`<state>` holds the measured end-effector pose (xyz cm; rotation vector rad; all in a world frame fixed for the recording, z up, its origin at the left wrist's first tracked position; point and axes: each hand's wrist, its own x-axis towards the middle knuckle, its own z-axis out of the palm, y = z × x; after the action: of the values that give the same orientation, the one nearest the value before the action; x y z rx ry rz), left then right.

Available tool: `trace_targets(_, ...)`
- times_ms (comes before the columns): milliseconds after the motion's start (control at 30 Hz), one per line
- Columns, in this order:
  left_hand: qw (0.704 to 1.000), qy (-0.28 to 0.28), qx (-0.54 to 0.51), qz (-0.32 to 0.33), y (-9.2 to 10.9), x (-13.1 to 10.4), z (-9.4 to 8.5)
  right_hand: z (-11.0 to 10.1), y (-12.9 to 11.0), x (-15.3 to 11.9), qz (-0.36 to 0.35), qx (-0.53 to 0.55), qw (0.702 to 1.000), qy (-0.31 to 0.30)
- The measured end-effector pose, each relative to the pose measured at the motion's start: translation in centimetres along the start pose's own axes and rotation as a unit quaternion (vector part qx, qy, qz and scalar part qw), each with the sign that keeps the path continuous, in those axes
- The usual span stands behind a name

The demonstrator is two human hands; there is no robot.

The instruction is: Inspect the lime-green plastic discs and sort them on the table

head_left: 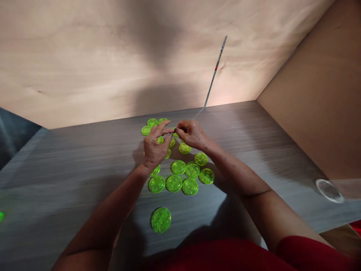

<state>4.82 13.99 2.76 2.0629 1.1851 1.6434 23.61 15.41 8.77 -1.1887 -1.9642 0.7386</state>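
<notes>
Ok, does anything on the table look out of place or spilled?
One green disc lies alone on the table, nearer the person than the loose cluster of green discs. That gap makes it look a bit stray. I see no spill.

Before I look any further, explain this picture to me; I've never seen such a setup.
There is no machine, only two bare hands. The one picture comes from a head-worn camera looking forward and down. On the gray tabletop lie many round, see-through green discs, with a single disc apart at the near side. The left hand and right hand come close together above the farther discs; whether they pinch something tiny is unclear. Behind stands a wooden wall.
</notes>
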Motion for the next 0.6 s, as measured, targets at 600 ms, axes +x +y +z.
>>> trace_targets(600, 0.997, -0.013, 0.042, 0.069, 0.88, 0.16, -0.43, -0.05, 0.65, 0.1, -0.024, -0.026, 0.999, -0.009)
